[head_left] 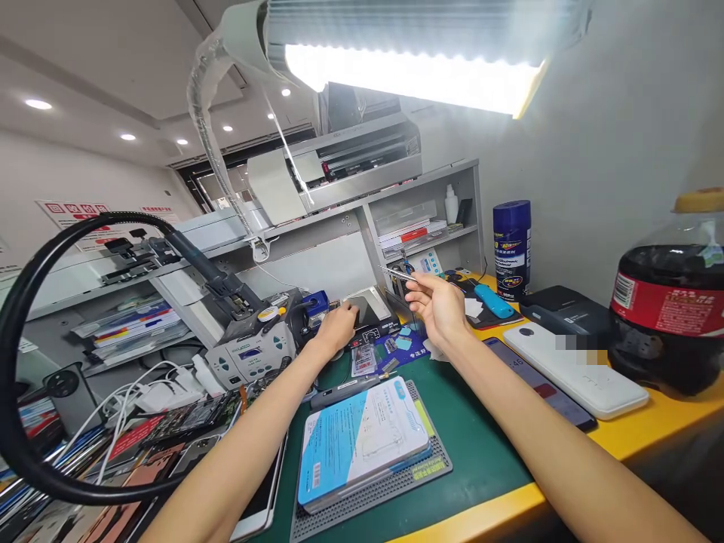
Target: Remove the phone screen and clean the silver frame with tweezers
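At the back of the bench my left hand (pixel 338 326) is closed, its fingers bent at the edge of a flat grey and silver device (pixel 370 305). What lies between those fingertips is hidden. My right hand (pixel 444 308) is raised to the right of it, pinching slim metal tweezers (pixel 397 273) whose tips point left. Below both hands a blue printed mat (pixel 418 353) carries small parts and a clear little packet (pixel 363 360). A blue and white box (pixel 365 441) rests on a grey perforated pad (pixel 438 456) nearer me.
Left stands a soldering station (pixel 252 358) with a thick black hose (pixel 11 377) arching beside my left arm. Phones and circuit boards (pixel 195 418) crowd below it. Right are a white power bank (pixel 577 369), a phone (pixel 532 381), a spray can (pixel 512 253) and a cola bottle (pixel 667 302). A lamp (pixel 418 75) hangs overhead.
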`<state>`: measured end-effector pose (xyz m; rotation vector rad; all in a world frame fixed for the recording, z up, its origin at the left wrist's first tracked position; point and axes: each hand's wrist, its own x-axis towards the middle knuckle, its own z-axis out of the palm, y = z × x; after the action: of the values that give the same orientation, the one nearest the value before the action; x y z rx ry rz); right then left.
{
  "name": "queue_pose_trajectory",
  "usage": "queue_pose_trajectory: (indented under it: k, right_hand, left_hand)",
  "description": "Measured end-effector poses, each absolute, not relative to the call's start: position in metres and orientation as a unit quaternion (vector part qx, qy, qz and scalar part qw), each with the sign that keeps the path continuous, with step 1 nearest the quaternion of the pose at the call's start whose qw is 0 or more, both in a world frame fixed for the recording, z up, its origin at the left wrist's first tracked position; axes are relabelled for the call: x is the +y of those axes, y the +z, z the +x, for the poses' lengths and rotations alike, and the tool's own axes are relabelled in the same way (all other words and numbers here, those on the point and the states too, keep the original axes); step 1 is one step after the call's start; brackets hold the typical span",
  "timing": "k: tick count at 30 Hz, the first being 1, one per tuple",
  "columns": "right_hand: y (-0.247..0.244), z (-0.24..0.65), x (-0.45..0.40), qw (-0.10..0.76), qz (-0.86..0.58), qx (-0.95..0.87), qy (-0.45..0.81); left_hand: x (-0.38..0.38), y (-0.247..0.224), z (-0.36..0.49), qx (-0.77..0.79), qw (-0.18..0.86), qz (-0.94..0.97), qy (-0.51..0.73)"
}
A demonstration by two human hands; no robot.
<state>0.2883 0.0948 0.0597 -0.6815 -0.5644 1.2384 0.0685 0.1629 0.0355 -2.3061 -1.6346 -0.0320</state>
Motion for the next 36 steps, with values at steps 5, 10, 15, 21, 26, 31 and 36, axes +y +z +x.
queue_pose_trajectory:
  k: [5,10,15,21,26,31,36]
  right_hand:
    - [0.058,0.287,0.096,0.719,-0.315,-0.256,0.564]
    - [0.057,0.287,0.096,0.717,-0.310,-0.262,0.567]
    - [0.057,0.288,0.097,0.718,-0.305,-0.261,0.569]
    - [0.057,0.289,0.098,0.718,-0.304,-0.262,0.569]
    - [0.058,0.289,0.098,0.718,-0.307,-0.263,0.567]
    - [0.059,0.289,0.097,0.717,-0.309,-0.267,0.564]
    - [0.060,0.290,0.097,0.712,-0.315,-0.272,0.565]
  left_hand:
    - [0.165,0.042,0.064,-0.548,0.155,-0.821,0.044]
    - [0.167,0.049,0.064,-0.541,0.155,-0.825,0.060]
    - [0.153,0.047,0.080,-0.526,0.166,-0.833,0.038]
    - [0.141,0.034,0.093,-0.525,0.170,-0.834,0.008]
    - [0.142,0.044,0.084,-0.575,0.156,-0.796,-0.108]
    - [0.147,0.070,0.074,-0.663,0.074,-0.688,-0.287]
    - [0.149,0.066,0.086,-0.707,-0.148,-0.553,-0.415]
